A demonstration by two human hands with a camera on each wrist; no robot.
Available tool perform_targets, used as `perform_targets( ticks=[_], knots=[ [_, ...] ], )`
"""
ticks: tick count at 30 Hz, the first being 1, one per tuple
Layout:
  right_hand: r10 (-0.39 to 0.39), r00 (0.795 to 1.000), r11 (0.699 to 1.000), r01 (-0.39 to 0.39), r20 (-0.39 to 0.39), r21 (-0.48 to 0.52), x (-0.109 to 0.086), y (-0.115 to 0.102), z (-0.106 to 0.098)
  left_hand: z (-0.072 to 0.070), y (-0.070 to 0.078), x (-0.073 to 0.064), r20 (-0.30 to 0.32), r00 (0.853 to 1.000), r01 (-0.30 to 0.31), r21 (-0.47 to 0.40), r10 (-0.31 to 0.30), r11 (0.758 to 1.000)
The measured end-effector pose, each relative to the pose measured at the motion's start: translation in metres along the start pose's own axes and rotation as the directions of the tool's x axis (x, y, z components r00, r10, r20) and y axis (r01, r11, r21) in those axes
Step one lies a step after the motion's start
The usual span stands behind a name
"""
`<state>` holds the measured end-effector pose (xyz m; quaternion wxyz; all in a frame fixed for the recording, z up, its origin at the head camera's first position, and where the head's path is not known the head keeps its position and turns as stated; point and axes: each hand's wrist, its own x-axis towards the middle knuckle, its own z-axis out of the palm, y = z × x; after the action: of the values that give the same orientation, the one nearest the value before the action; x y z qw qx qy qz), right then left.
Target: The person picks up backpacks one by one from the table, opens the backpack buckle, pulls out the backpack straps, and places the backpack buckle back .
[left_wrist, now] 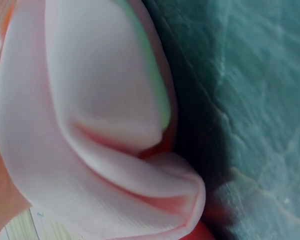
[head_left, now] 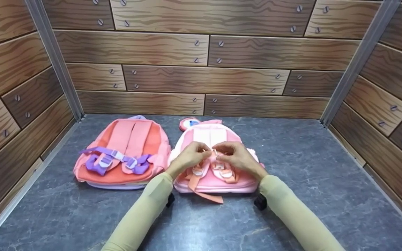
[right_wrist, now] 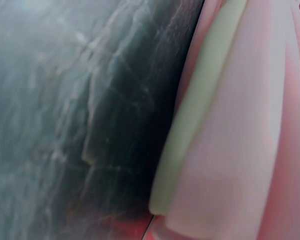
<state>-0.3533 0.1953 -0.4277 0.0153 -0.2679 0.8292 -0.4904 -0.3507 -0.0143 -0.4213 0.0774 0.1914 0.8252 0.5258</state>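
Observation:
A pink backpack point(head_left: 211, 186) lies on the grey table with its shoulder straps facing up. Over its middle, my left hand point(head_left: 191, 156) and right hand point(head_left: 236, 157) meet almost fingertip to fingertip. Each pinches a small pale buckle piece, largely hidden by the fingers. Orange webbing point(head_left: 193, 183) runs through white adjusters on the straps, and one loose end trails onto the table. In the left wrist view the bag's pale side point(left_wrist: 100, 75) shows a fold and green trim. The right wrist view has its other side point(right_wrist: 230, 140), also green-trimmed.
Left of the pink bag lies a coral backpack point(head_left: 124, 176), its purple straps joined across by a pale buckle point(head_left: 118, 156). A pink piece with a white and blue spot point(head_left: 190, 123) pokes out behind the pink bag. Wood-patterned walls point(head_left: 201, 78) enclose the table point(head_left: 291, 146).

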Motion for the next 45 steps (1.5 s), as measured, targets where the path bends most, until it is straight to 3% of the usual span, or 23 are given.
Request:
perform_targets(
  ticks=[5, 13, 18, 26, 33, 40, 45],
  knots=[
    [-0.006, 1.0, 1.0, 0.006, 0.0, 0.009, -0.0008, -0.0003, -0.0007, 0.0007, 0.0005, 0.0, -0.008, 1.0, 0.006, 0.063, -0.006, 0.998],
    [0.01, 1.0, 1.0, -0.01, -0.022, 0.0, -0.0031, -0.0018, -0.0008, 0.0004, 0.0026, -0.002, -0.014, 0.998, 0.065, -0.016, -0.066, 0.998],
    [0.008, 0.999, 0.999, -0.01, -0.035, -0.036, -0.0021, 0.0015, 0.0, -0.0004, 0.0022, -0.002, -0.052, 0.998, 0.026, 0.059, -0.023, 0.998],
    [0.031, 0.999, 0.999, -0.032, -0.017, -0.039, -0.0019, 0.0015, 0.0009, 0.0009, -0.0003, -0.0008, -0.056, 0.997, -0.04, 0.168, 0.05, 0.985],
    [0.025, 1.0, 0.999, -0.025, 0.003, -0.027, -0.0016, 0.0011, 0.0007, 0.0011, -0.0005, -0.0005, -0.062, 0.998, -0.02, 0.14, 0.029, 0.99],
    [0.043, 0.999, 0.999, -0.043, -0.004, -0.029, -0.0027, 0.0013, 0.001, 0.0006, 0.0003, 0.0003, -0.049, 0.998, 0.028, 0.01, -0.027, 1.0],
    [0.01, 1.0, 1.0, -0.01, -0.001, -0.024, -0.0022, 0.0017, 0.0013, -0.0006, -0.001, 0.0, -0.043, 0.999, 0.022, -0.036, -0.023, 0.999]
  ],
)
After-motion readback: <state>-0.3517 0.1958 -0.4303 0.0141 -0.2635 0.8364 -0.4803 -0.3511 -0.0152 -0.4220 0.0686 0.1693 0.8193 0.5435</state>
